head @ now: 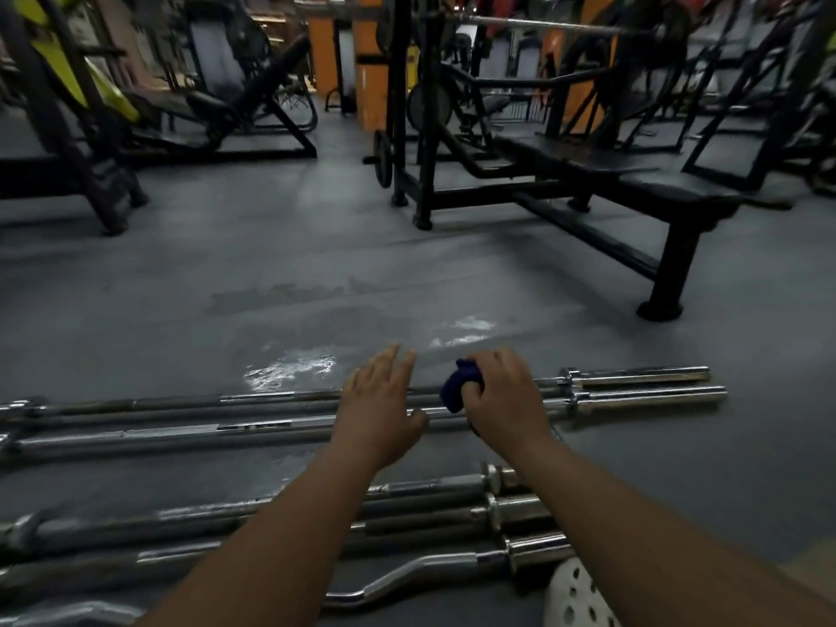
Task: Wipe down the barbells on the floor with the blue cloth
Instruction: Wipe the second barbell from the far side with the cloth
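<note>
Two long chrome barbells lie side by side across the grey floor ahead of me. My right hand grips a bunched blue cloth over their shafts. My left hand hovers just left of it with fingers spread, above the same bars. Nearer to me lie several shorter bars, and a curved curl bar lies at the front, partly hidden by my forearms.
A black flat bench on a rack frame stands ahead to the right, its foot close to the bars. Gym machines stand at the back left. Wet shiny patches mark the floor beyond the bars. A white perforated shoe is at the bottom.
</note>
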`<action>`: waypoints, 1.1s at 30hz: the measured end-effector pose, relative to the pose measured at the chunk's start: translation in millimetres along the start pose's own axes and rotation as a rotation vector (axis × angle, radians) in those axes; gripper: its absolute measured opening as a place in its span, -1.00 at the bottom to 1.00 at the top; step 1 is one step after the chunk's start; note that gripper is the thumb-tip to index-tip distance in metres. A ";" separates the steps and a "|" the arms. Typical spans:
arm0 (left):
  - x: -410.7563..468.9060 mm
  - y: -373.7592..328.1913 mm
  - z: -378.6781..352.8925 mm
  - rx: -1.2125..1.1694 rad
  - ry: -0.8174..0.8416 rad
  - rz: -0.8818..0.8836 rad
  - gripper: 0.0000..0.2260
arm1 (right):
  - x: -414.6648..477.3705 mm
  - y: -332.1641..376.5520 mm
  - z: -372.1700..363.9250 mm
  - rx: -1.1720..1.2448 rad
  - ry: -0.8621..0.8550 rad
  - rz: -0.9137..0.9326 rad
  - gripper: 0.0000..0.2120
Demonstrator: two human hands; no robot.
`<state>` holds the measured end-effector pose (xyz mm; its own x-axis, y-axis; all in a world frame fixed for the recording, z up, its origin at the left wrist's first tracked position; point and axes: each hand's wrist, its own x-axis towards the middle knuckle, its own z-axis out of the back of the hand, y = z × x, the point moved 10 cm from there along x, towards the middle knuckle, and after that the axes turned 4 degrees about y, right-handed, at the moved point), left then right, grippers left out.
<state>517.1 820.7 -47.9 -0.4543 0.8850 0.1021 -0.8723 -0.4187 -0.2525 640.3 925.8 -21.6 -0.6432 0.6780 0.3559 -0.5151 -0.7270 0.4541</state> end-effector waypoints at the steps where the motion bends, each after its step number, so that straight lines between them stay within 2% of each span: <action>1: -3.7 -4.2 -0.9 -0.002 0.004 0.002 -0.21 | -4.7 -2.0 5.7 -0.004 0.001 0.004 -0.74; 8: -0.6 -23.5 -17.9 -0.018 -0.003 -0.029 -0.23 | -21.3 -20.2 25.2 -0.098 0.015 0.013 -0.67; 12: 25.4 -29.9 -41.3 -0.007 0.049 -0.038 -0.23 | -14.7 -40.2 14.5 -0.153 0.012 0.011 -0.64; 17: 69.5 -46.7 -87.9 -0.002 0.092 -0.070 -0.28 | 5.2 -97.7 -13.8 -0.167 0.017 -0.050 -0.59; 24: 113.7 -51.4 -145.0 -0.024 0.127 -0.016 -0.32 | 21.3 -176.6 -70.5 -0.143 0.167 -0.160 -0.52; 28: 121.0 -59.6 -147.5 -0.021 0.114 0.032 -0.33 | 28.1 -196.5 -75.4 -0.118 0.222 -0.132 -0.52; 33: 111.5 -77.6 -129.4 0.041 0.085 0.071 -0.30 | 34.1 -213.3 -46.0 -0.081 0.232 -0.081 -0.53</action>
<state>557.5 978.2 -141.4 -0.5002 0.8659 0.0030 -0.8457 -0.4877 -0.2167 702.2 1098.9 -143.9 -0.7062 0.6978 0.1197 -0.6079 -0.6843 0.4028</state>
